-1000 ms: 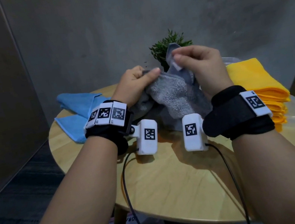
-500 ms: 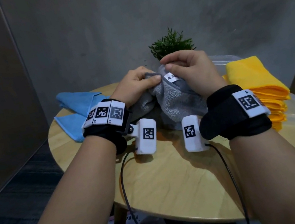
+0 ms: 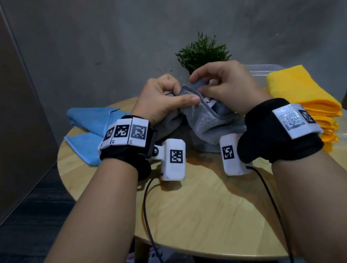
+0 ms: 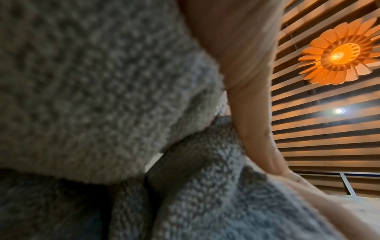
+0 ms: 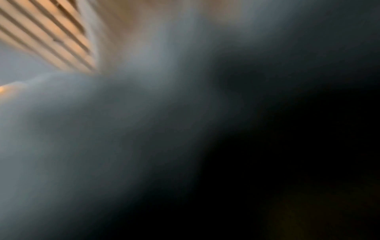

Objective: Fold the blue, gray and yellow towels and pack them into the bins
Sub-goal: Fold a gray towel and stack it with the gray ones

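Between both hands (image 3: 162,100) (pinching): gray towel (image 3: 207,120)

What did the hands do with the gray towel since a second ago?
The right hand came down from holding a towel corner up high and now meets the left hand over the gray towel, both pinching its top edge. The blue towel, the yellow towels and the plant stayed put.

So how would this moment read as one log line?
step: folding | left hand: grips gray towel | right hand: pinches its edge | blue, yellow: waiting
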A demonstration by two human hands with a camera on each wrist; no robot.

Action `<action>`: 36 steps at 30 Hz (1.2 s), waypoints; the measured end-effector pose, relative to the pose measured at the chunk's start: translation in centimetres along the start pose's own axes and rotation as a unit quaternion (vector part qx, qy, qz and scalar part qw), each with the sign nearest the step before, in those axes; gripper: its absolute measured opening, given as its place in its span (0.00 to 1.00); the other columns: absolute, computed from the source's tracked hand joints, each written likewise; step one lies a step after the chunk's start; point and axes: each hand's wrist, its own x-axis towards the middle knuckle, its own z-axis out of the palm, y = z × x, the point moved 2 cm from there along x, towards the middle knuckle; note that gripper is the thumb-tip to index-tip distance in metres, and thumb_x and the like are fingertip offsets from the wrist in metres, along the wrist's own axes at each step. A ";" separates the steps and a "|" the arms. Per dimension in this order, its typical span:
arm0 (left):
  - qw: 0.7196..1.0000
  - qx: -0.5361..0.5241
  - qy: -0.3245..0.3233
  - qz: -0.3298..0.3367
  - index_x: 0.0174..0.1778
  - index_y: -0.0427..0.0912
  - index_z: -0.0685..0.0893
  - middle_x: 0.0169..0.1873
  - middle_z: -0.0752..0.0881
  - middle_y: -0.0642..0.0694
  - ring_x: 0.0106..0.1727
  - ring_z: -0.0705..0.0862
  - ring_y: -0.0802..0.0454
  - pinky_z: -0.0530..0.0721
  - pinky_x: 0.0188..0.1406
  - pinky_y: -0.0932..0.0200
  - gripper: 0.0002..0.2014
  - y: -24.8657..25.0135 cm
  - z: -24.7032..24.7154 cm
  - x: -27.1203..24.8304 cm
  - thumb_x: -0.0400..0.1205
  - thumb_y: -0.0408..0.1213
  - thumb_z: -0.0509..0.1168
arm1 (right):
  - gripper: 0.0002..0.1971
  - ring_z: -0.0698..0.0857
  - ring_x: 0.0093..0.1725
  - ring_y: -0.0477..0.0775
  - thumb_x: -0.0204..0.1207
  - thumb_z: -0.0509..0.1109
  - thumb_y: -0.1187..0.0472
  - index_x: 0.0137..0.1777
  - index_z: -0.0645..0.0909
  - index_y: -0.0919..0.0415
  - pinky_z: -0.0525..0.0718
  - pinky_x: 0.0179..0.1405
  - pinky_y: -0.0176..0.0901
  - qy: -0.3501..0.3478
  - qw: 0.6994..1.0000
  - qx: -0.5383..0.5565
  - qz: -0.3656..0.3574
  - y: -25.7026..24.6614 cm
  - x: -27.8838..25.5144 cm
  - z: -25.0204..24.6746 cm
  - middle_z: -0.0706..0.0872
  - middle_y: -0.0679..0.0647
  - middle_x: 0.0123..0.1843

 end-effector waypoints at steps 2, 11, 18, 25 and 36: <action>1.000 0.009 0.010 -0.004 0.21 0.41 0.73 0.32 0.73 0.51 0.32 0.74 0.64 0.72 0.38 0.69 0.19 0.0 0.0 0.1 0.66 0.30 0.79 | 0.07 0.82 0.33 0.34 0.78 0.69 0.66 0.46 0.86 0.55 0.78 0.38 0.27 -0.014 0.998 0.059 0.005 -0.6 -0.2 0.2 0.85 0.45 0.36; 0.997 0.068 0.005 -0.024 0.31 0.46 0.81 0.34 0.79 0.55 0.32 0.76 0.72 0.73 0.38 0.76 0.12 0.3 -0.1 -0.1 0.66 0.35 0.80 | 0.06 0.78 0.32 0.38 0.76 0.73 0.59 0.39 0.82 0.56 0.76 0.35 0.34 0.058 0.997 0.030 0.028 -0.4 0.4 0.5 0.81 0.46 0.31; 0.951 0.225 0.150 -0.151 0.67 0.42 0.77 0.66 0.79 0.45 0.66 0.76 0.49 0.72 0.63 0.56 0.25 -1.8 -2.9 0.4 0.77 0.49 0.70 | 0.13 0.81 0.57 0.55 0.83 0.61 0.59 0.59 0.82 0.66 0.68 0.44 0.35 0.314 0.936 -0.070 0.145 2.5 -0.1 -4.7 0.86 0.60 0.58; 0.934 0.269 0.178 -0.156 0.68 0.41 0.79 0.67 0.80 0.42 0.69 0.76 0.45 0.70 0.65 0.59 0.17 -2.8 -4.2 0.7 0.83 0.32 0.59 | 0.12 0.83 0.52 0.56 0.81 0.67 0.58 0.54 0.86 0.65 0.76 0.51 0.44 0.201 0.967 -0.089 0.132 3.0 0.2 -3.6 0.87 0.59 0.49; 0.960 0.125 0.239 -0.073 0.69 0.42 0.77 0.34 0.77 0.52 0.39 0.78 0.56 0.78 0.45 0.68 0.28 -2.1 -4.1 0.9 0.72 0.29 0.74 | 0.04 0.82 0.42 0.52 0.73 0.75 0.61 0.42 0.82 0.53 0.81 0.47 0.48 0.170 0.980 -0.044 0.091 2.1 0.0 -3.4 0.82 0.52 0.36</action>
